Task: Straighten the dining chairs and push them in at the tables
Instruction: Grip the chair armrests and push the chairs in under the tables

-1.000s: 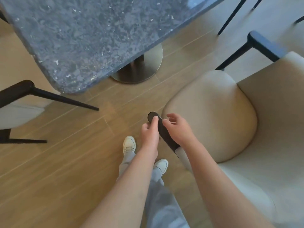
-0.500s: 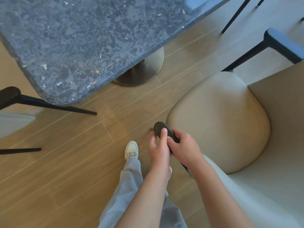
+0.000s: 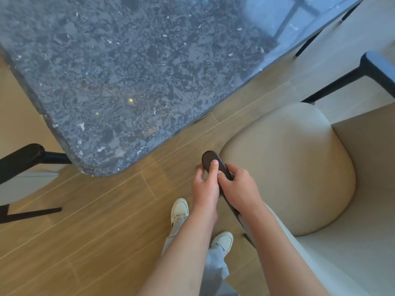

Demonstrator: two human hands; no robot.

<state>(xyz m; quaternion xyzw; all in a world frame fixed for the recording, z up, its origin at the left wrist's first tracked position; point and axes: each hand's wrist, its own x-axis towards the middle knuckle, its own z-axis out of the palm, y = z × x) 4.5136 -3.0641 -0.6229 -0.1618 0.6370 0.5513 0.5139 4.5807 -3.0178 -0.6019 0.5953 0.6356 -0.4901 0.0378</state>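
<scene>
A beige upholstered dining chair (image 3: pixel 288 167) with black armrests stands at the right, its seat angled toward the corner of a dark speckled stone table (image 3: pixel 132 71). Both hands hold its near black armrest (image 3: pixel 208 160). My left hand (image 3: pixel 205 186) grips the armrest near its rounded tip, thumb lying on top. My right hand (image 3: pixel 239 189) is curled round the same armrest just behind the left. The chair's far armrest (image 3: pixel 380 69) shows at the right edge. A gap of wooden floor lies between the seat and the table.
A second chair (image 3: pixel 23 159) with a black arm and legs sits at the left, beside the table corner. More black chair legs (image 3: pixel 307 41) stand beyond the table at the upper right. My feet in white shoes (image 3: pixel 179 210) stand on the wood floor below my hands.
The chair and both hands have moved closer to the table corner. The table now fills more of the view and hides its round metal base. My right hand has closed round the armrest.
</scene>
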